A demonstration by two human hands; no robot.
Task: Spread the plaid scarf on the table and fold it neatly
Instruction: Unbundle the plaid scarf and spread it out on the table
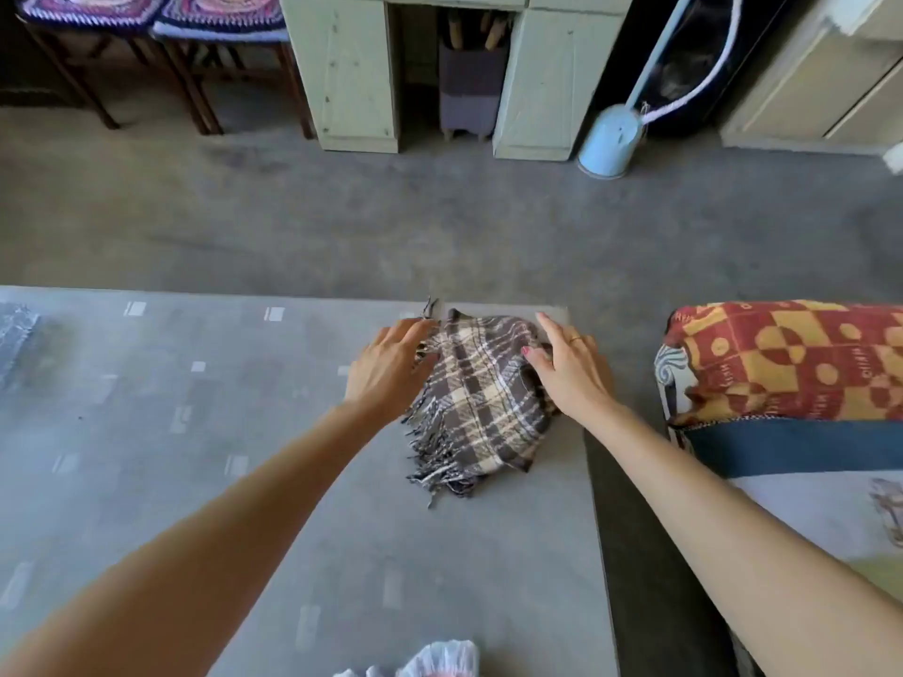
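Observation:
The plaid scarf (481, 403), brown and cream with a dark fringe, lies in a bunched heap near the far right corner of the grey table (195, 432). My left hand (388, 366) rests against the heap's left side, fingers spread and touching the fringe. My right hand (569, 364) lies on the heap's right side, fingers spread, thumb pressing into the cloth. Neither hand visibly closes around the fabric. The fringe hangs out toward the left and near side of the heap.
A red and yellow patterned cushion (791, 359) lies on a seat just right of the table. Beyond the table's far edge is grey floor, a pale green cabinet (352, 70) and a light blue lamp base (608, 141). White cloth (440, 659) shows at the near edge.

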